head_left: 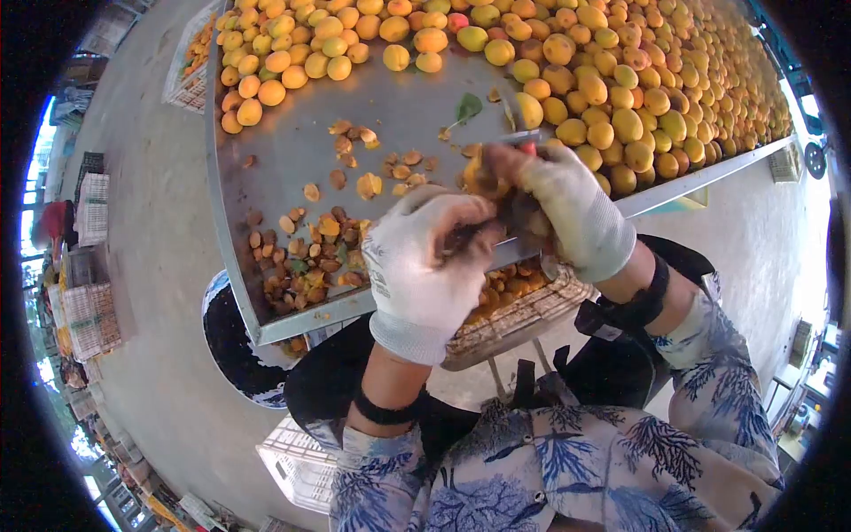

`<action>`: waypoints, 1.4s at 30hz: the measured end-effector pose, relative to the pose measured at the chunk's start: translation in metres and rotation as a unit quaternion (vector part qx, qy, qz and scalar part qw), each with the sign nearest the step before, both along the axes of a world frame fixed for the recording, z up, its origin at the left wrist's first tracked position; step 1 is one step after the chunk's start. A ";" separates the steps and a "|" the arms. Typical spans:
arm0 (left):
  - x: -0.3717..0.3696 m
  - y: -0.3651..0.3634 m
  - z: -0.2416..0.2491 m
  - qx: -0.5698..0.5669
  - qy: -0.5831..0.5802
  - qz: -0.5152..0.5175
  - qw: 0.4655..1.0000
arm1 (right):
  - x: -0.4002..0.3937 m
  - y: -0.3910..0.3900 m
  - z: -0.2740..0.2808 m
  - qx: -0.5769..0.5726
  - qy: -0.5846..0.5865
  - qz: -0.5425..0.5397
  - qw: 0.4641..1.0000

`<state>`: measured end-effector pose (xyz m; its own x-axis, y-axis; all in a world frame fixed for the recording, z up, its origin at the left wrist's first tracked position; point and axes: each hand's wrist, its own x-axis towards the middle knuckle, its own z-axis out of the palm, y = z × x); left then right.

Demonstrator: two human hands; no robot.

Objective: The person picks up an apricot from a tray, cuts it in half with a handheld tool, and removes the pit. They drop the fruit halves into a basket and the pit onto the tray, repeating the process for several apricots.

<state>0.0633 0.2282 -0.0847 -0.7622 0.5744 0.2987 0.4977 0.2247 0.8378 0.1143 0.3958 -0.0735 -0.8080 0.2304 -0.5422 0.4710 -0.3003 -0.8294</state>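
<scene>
My right hand (578, 213), in a white glove with stained fingertips, is closed around a small knife (523, 138) with a bit of red at its grip. An orange piece of apricot (480, 175) shows just beside those fingers. To its left, my left hand (425, 266), gloved too, has its fingers curled inward near the table's front edge; I cannot tell what sits in them. Both hands are close together and partly blurred. Apricot pits (312, 257) and scraps of flesh lie on the metal table (292, 142) left of my left hand.
Many whole apricots (612, 97) cover the back and right of the table. A green leaf (468, 107) lies mid-table. Under the front edge is a crate (523, 312) with orange fruit pieces. A black-and-white bucket (238, 346) and a white crate (297, 461) stand on the floor.
</scene>
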 end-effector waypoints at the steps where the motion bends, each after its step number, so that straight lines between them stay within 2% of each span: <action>1: 0.000 0.001 0.000 0.001 -0.001 -0.002 1.000 | -0.002 0.002 0.003 -0.003 0.016 -0.038 0.999; 3: -0.003 0.005 0.002 0.021 -0.119 0.154 0.981 | -0.007 0.011 0.003 -0.019 0.027 -0.071 0.997; 4: -0.005 0.011 0.002 0.021 -0.118 0.152 0.981 | -0.007 0.011 0.003 -0.020 0.029 -0.072 0.997; 6: -0.009 0.022 -0.001 0.201 -0.125 0.243 0.940 | -0.008 0.004 0.008 -0.028 0.051 -0.067 0.996; 7: -0.006 0.020 -0.010 0.214 -0.159 0.200 0.943 | -0.008 0.001 0.014 -0.029 0.051 -0.066 0.996; 8: -0.004 0.017 -0.012 0.213 -0.159 0.201 0.943 | -0.007 -0.003 0.020 -0.006 0.017 -0.029 0.999; 10: -0.003 0.012 -0.007 0.126 -0.303 0.006 0.945 | -0.004 -0.003 0.016 0.017 -0.021 0.010 1.000; 12: -0.001 0.015 -0.007 0.167 -0.332 0.003 0.928 | -0.004 0.001 0.009 -0.053 -0.031 0.056 0.997; 13: 0.000 0.015 -0.006 0.194 -0.359 0.017 0.913 | -0.004 0.000 0.014 -0.054 -0.029 0.055 0.997; 15: 0.000 0.018 -0.005 0.221 -0.383 0.029 0.897 | -0.003 -0.004 0.032 0.088 -0.026 0.060 0.994; 16: 0.001 0.019 -0.003 0.231 -0.371 0.038 0.899 | -0.004 -0.004 0.028 0.088 -0.024 0.061 0.994; 18: 0.004 0.021 0.001 0.242 -0.358 0.049 0.901 | -0.007 -0.004 0.011 0.142 0.203 -0.111 0.962; 20: 0.006 0.023 0.007 0.235 -0.379 0.087 0.891 | -0.009 0.022 0.002 0.082 0.281 -0.135 0.946; 21: 0.006 0.022 0.007 0.239 -0.379 0.088 0.890 | -0.013 0.019 0.018 0.129 0.281 -0.135 0.941; 23: 0.003 0.019 0.004 0.276 -0.469 0.056 0.837 | -0.016 0.013 0.026 0.164 0.304 -0.144 0.927; 24: 0.002 0.018 0.003 0.278 -0.467 0.058 0.838 | -0.018 0.012 0.028 0.197 0.325 -0.157 0.911; 25: 0.002 0.018 0.001 0.284 -0.470 0.054 0.834 | -0.011 0.024 0.029 0.274 0.324 -0.043 0.904; 27: 0.001 0.017 0.003 0.291 -0.473 0.051 0.830 | -0.010 0.016 0.029 0.290 0.314 -0.046 0.903; 29: 0.001 0.015 0.011 0.346 -0.544 0.047 0.763 | -0.008 0.010 0.032 0.303 0.291 -0.041 0.907; 32: -0.005 0.012 0.009 0.323 -0.569 0.066 0.753 | -0.004 0.012 0.026 0.328 0.289 -0.058 0.897; 35: -0.004 0.011 0.007 0.368 -0.577 0.052 0.727 | -0.001 0.020 0.035 0.314 0.316 -0.039 0.895; 37: -0.004 0.013 0.005 0.359 -0.579 0.052 0.730 | -0.002 0.026 0.032 0.299 0.384 -0.019 0.873; 40: -0.002 0.015 0.001 0.342 -0.573 0.052 0.743 | -0.002 0.024 0.039 0.345 0.379 0.047 0.858; 42: -0.002 0.014 0.001 0.339 -0.563 0.055 0.752 | -0.004 0.027 0.032 0.302 0.419 0.044 0.855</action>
<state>0.0609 0.2419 -0.0840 -0.7825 0.4957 -0.3769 -0.6036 -0.4553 0.6545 0.1102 0.4228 -0.0417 -0.8833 0.1823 0.4319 -0.3658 0.3084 -0.8781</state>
